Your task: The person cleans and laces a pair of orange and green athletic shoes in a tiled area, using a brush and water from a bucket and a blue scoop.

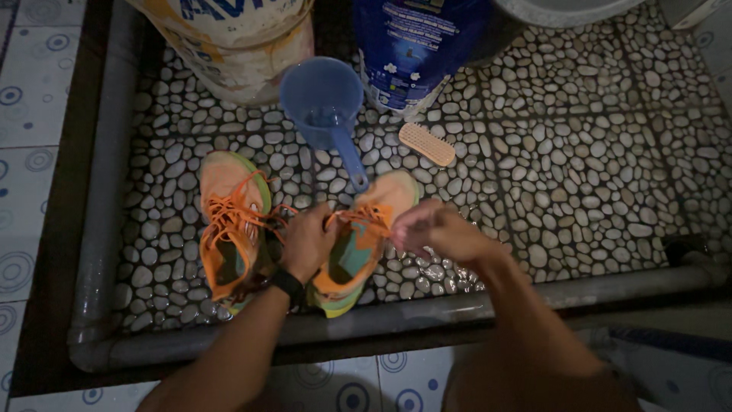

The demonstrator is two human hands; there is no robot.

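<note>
Two orange running shoes with orange laces stand on a pebble floor. The left shoe (229,221) lies apart, its laces loose. My left hand (305,240), with a black watch on the wrist, grips the side of the right shoe (366,229). My right hand (431,229) pinches the orange lace (364,216) at that shoe's tongue, fingers closed around it.
A blue plastic scoop (324,103) with a long handle stands behind the shoes. A tan scrub brush (427,143) lies beside a blue detergent bag (408,49). A worn bucket (236,46) stands at the back left. Grey pipes (99,198) edge the pebble floor.
</note>
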